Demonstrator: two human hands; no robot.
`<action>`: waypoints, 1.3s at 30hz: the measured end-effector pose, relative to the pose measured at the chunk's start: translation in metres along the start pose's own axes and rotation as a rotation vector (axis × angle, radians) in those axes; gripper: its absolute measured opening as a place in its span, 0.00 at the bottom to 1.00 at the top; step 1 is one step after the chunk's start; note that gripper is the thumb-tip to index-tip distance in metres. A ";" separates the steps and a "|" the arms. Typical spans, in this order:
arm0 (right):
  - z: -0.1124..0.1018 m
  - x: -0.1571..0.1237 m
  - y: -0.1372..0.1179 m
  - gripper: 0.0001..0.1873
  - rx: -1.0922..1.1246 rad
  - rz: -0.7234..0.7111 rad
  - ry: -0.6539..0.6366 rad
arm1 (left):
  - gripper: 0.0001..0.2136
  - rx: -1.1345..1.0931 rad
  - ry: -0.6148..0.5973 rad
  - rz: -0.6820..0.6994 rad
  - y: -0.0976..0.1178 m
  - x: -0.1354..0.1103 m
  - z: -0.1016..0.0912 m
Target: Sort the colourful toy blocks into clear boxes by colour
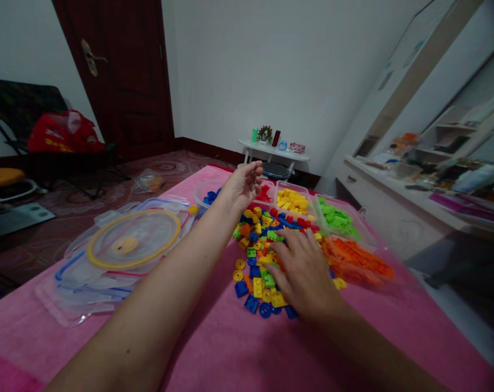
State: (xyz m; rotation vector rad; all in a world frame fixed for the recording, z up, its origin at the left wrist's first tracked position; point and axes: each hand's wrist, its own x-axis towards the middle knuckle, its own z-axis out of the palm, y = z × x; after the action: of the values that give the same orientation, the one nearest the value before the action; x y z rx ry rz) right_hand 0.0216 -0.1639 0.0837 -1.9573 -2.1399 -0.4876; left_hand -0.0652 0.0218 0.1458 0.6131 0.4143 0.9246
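A heap of mixed coloured plastic bricks [260, 247] lies on the pink cloth [239, 343]. My right hand [302, 272] rests palm down on the heap, fingers spread among the pieces. My left hand [242, 184] hovers over the far containers, fingers loosely curled; whether it holds a piece I cannot tell. Beneath it sit a round tub of blue bricks [208, 195] and a box of red bricks [265, 193]. Beyond stand boxes of yellow bricks [291, 200], green bricks [337, 216] and orange bricks [355, 260].
Several clear container lids [120, 250], one round with a yellow rim, are stacked at the left of the cloth. A small white table [273, 152] with ornaments stands behind. A white dresser [394, 207] is at right, a dark door [120, 76] and folding chair [38, 136] at left.
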 end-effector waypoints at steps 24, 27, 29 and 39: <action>0.001 -0.089 0.125 0.12 -0.008 0.223 0.326 | 0.18 1.892 -0.428 0.669 -0.121 0.004 -0.035; -0.002 -0.111 0.134 0.07 0.014 0.282 0.290 | 0.18 1.888 -0.417 0.694 -0.122 0.003 -0.034; -0.001 -0.122 0.128 0.08 0.049 0.281 0.147 | 0.17 1.883 -0.408 0.702 -0.123 0.002 -0.034; 0.035 -0.118 0.069 0.35 0.171 0.223 -0.100 | 0.16 1.843 -0.383 0.699 -0.124 0.002 -0.034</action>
State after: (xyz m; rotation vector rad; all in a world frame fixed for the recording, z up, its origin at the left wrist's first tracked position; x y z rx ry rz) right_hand 0.1047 -0.2557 0.0158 -2.1256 -1.9136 -0.1657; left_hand -0.0083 -0.0218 0.0393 2.6956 0.6519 0.8159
